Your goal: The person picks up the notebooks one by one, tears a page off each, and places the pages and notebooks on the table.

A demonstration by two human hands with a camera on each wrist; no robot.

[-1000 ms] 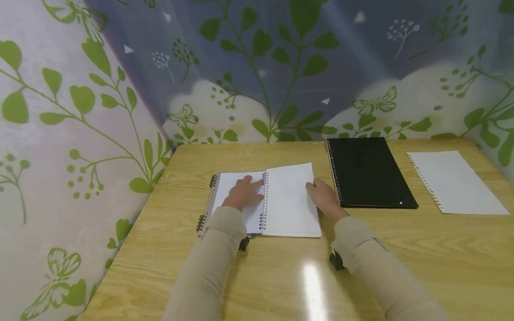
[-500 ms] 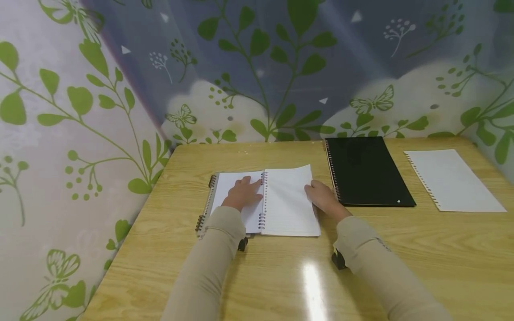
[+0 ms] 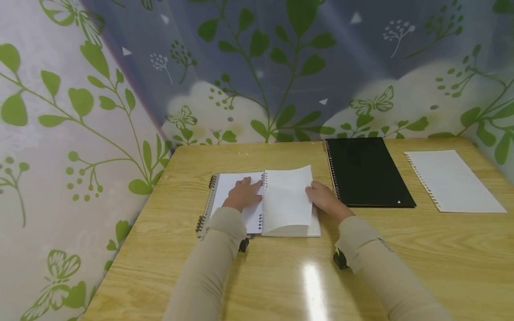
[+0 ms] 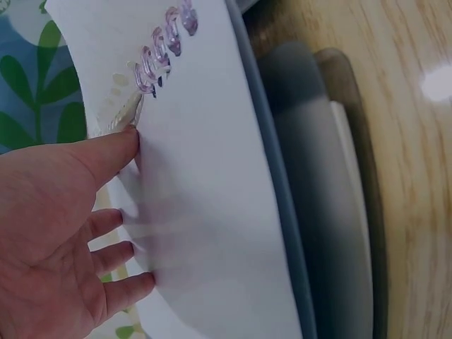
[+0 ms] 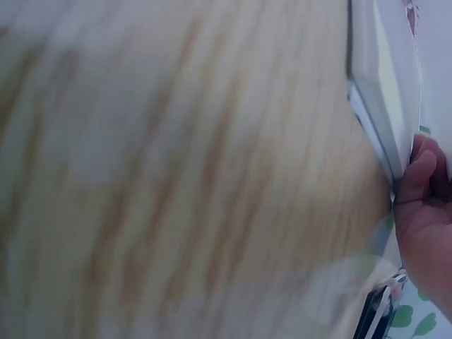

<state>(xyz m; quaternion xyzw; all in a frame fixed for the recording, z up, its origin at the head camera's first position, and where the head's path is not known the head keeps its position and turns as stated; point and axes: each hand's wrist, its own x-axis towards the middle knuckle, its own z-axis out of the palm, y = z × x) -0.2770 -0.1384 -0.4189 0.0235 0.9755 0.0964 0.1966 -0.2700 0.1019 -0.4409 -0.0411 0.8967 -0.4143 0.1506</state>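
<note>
Wooden counter (image 3: 281, 276) fills the lower frame, leaf-print walls behind. Closed black notebook (image 3: 367, 171) right of centre, loose torn sheet (image 3: 453, 180) far right, both well apart from the hands. Open spiral notebook (image 3: 263, 205) sits centre frame, just ahead of both hands, spine running near-to-far, long axis away from the person. Left hand (image 3: 242, 194) lies flat on the left page, fingers straight, fingertips (image 4: 131, 141) reaching the purple coil (image 4: 159, 60). Right hand (image 3: 323, 198) at the right page's outer edge, fingers curled on the top page (image 3: 287, 200), which is lifted and bowed toward the spine. Right wrist view is blurred, shows only fingers (image 5: 420, 173) on the paper edge. Right hand is the one on the free edge; spine lies to its left in frame.
</note>
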